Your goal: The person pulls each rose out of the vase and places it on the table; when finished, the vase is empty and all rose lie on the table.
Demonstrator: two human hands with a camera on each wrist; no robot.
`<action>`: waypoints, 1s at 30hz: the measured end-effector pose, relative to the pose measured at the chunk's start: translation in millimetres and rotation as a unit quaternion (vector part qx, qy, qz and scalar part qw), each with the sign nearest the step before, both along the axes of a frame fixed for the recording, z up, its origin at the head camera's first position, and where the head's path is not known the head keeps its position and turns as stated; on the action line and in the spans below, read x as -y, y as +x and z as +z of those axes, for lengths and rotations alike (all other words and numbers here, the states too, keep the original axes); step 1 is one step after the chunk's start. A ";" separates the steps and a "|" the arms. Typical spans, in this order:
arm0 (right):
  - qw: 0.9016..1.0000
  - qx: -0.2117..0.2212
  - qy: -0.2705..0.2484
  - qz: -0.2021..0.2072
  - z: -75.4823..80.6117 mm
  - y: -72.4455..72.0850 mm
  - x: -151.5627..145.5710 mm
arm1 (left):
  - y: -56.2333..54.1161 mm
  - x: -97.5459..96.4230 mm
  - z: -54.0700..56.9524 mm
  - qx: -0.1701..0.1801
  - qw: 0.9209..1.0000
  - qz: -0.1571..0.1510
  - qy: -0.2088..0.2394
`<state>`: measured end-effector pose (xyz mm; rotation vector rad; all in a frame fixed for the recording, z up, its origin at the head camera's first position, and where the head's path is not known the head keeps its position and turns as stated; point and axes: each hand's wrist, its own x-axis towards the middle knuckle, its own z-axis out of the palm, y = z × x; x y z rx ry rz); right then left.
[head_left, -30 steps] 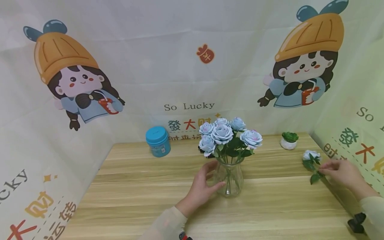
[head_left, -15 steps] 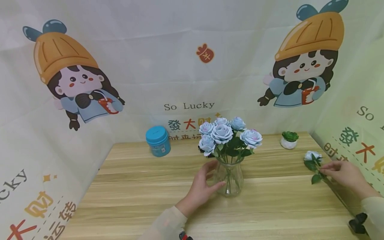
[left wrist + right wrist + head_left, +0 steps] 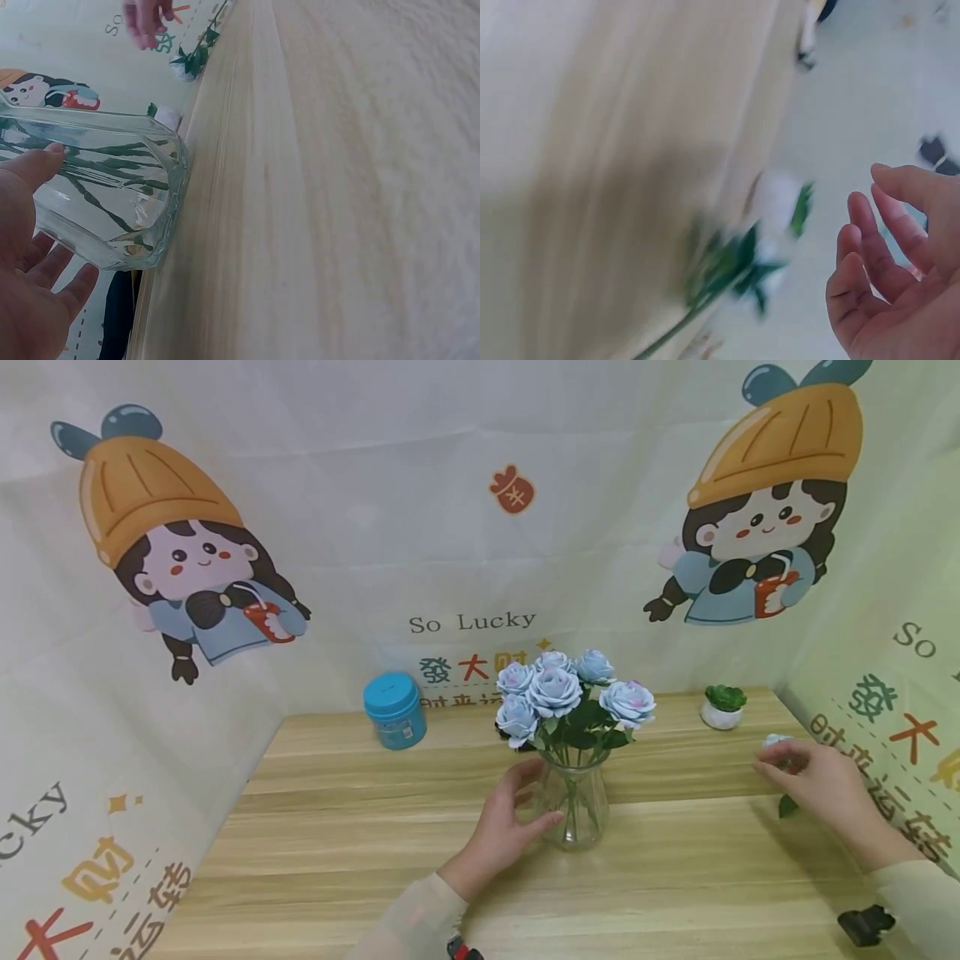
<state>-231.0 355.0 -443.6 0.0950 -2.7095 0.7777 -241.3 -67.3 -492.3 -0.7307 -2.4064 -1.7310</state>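
Observation:
A clear glass vase (image 3: 588, 814) stands upright on the table, holding several pale blue roses (image 3: 555, 693) with green leaves. My left hand (image 3: 495, 835) holds the vase from its left side, thumb in front and fingers curving behind. Over at the right, a single pale blue rose (image 3: 182, 69) lies on the tabletop. Its leafy stem (image 3: 679, 324) shows in the right wrist view. My right hand (image 3: 828, 789) is above this rose, covering much of it in the head view. The right fingers are loosely bent, apart from the stem, with nothing between them.
A blue lidded tub (image 3: 396, 718) stands at the back left of the wooden table (image 3: 337, 827). Toward the back right sits a small potted succulent (image 3: 723, 708). Something black (image 3: 504, 732) is partly hidden behind the vase. Printed cloth walls (image 3: 360, 527) surround the table's back and sides.
My right hand has let go of the single rose's stem and lifted slightly, shifting left over it. The left hand and the vase have stayed in place.

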 end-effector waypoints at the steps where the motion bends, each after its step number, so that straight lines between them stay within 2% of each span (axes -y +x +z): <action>1: 1.000 -0.010 -0.010 0.006 3.0 0.8 8.6 | 0.2 0.2 0.4 0.001 1.000 0.000 0.000; 7: 0.996 -0.040 -0.072 0.041 20.6 11.4 58.6 | 1.4 0.3 1.1 0.008 1.000 -0.003 0.005; 14: 0.989 -0.065 -0.124 0.053 36.0 28.3 111.5 | 0.8 0.5 -0.1 -0.005 1.000 -0.002 0.005; 17: 0.979 -0.086 -0.173 0.060 38.9 35.8 132.2 | 0.8 1.0 -0.1 -0.003 1.000 0.000 0.003; 24: 0.948 -0.117 -0.280 0.101 42.3 47.6 168.9 | 2.1 1.7 1.5 0.012 1.000 -0.004 0.005; 28: 0.939 -0.118 -0.303 0.114 42.0 48.4 181.1 | 1.1 1.1 0.8 0.010 1.000 -0.005 0.008; 30: 0.938 -0.121 -0.307 0.108 41.1 46.6 185.2 | 0.5 1.0 0.7 0.009 1.000 -0.005 0.008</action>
